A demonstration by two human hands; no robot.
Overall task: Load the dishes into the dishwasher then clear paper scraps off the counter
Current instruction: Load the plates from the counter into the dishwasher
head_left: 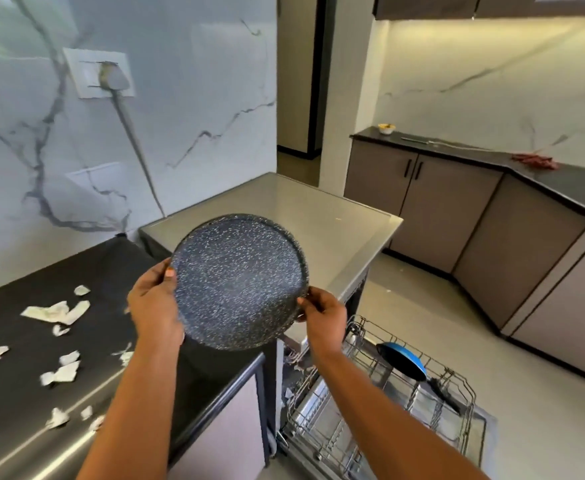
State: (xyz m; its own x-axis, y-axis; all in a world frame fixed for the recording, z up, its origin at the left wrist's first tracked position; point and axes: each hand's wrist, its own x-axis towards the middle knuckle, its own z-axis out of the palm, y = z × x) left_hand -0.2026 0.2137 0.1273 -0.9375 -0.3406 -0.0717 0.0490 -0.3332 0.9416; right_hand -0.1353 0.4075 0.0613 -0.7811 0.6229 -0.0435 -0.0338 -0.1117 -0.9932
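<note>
Between my hands: speckled plate [239, 282], tilted, face toward me
Left hand [154, 303]: grips the plate's left rim; thumb on its face
Right hand [322, 318]: pinches the lower right rim
Left of my grip: paper scraps [55, 311] scattered on the dark counter [17, 375]
Below-right of my grip: dishwasher rack [381, 403] pulled out; blue pan [403, 360] on edge inside
Beyond my grip: grey worktop [284, 209]

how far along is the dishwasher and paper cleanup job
Done: a blue pan already sits in the pulled-out dishwasher rack. In hand: the left hand and right hand hold a speckled plate. Left: racking that plate, then clearing the paper scraps off the counter.
</note>
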